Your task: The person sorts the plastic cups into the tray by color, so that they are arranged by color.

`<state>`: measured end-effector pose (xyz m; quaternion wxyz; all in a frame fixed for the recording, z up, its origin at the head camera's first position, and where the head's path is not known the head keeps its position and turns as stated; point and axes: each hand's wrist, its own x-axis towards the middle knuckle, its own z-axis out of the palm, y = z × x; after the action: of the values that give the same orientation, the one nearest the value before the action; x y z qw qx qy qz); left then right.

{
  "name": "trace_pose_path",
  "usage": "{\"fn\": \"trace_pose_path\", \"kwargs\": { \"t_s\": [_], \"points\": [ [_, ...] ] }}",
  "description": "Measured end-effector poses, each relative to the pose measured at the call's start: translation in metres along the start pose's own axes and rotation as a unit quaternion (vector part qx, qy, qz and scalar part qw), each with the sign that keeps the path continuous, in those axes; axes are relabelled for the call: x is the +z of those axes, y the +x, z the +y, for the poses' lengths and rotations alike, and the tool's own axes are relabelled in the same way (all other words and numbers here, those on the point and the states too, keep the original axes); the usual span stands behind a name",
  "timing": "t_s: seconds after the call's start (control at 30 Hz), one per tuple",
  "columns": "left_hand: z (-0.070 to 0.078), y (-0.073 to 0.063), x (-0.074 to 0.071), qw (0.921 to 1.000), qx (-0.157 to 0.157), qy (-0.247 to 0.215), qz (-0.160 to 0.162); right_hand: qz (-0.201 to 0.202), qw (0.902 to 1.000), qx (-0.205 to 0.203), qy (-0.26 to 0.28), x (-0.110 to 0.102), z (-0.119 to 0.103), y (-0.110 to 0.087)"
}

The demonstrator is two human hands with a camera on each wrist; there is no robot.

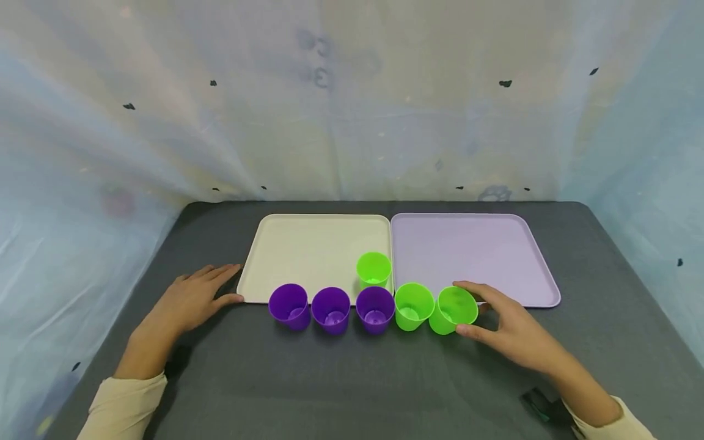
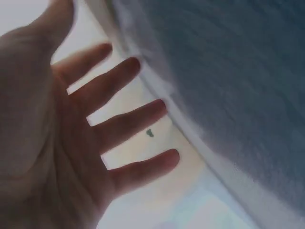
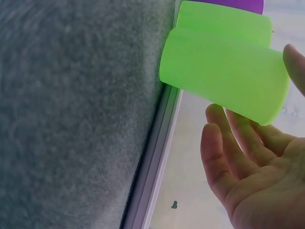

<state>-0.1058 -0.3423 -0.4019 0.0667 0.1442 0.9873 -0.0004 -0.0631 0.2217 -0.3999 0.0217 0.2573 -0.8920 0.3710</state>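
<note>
My right hand (image 1: 508,327) holds the rightmost green cup (image 1: 453,310), thumb on its near side and index finger at the far rim. In the right wrist view, that cup (image 3: 224,71) overlaps another green cup (image 3: 224,19), and the last fingers lie loose below. The second green cup (image 1: 412,307) stands just left of the held one. Three purple cups (image 1: 289,307) continue the row leftward. Behind them, a third green cup (image 1: 374,269) stands on the cream tray (image 1: 308,238). My left hand (image 1: 192,299) lies beside that tray's left edge, fingers spread and holding nothing.
A lilac tray (image 1: 462,241) lies against the cream tray's right side. Both are on a dark grey cloth-covered table (image 1: 330,391). Pale patterned sheeting (image 1: 352,110) hangs behind and at both sides. A small black object (image 1: 539,403) lies near the right forearm.
</note>
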Motion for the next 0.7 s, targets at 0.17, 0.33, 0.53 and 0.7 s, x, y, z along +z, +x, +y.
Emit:
{"fn": "trace_pose_path", "kwargs": {
  "t_s": [0.17,0.33,0.53,0.7],
  "points": [
    [-0.003,0.000,0.005,0.9883,0.046,0.108,0.097,-0.004,1.0000,0.008,-0.002,0.001,0.001,0.000],
    [0.006,-0.002,0.016,0.9868,0.051,0.077,0.133,-0.014,0.9997,0.018,-0.006,0.000,0.001,0.000],
    [0.023,-0.002,0.020,0.9939,0.013,0.007,0.110,-0.039,0.9987,-0.004,-0.034,-0.008,0.000,0.006],
    [0.025,-0.003,0.023,0.9959,0.000,-0.017,0.089,-0.053,0.9966,-0.033,-0.053,-0.012,0.001,0.011]
  ]
}}
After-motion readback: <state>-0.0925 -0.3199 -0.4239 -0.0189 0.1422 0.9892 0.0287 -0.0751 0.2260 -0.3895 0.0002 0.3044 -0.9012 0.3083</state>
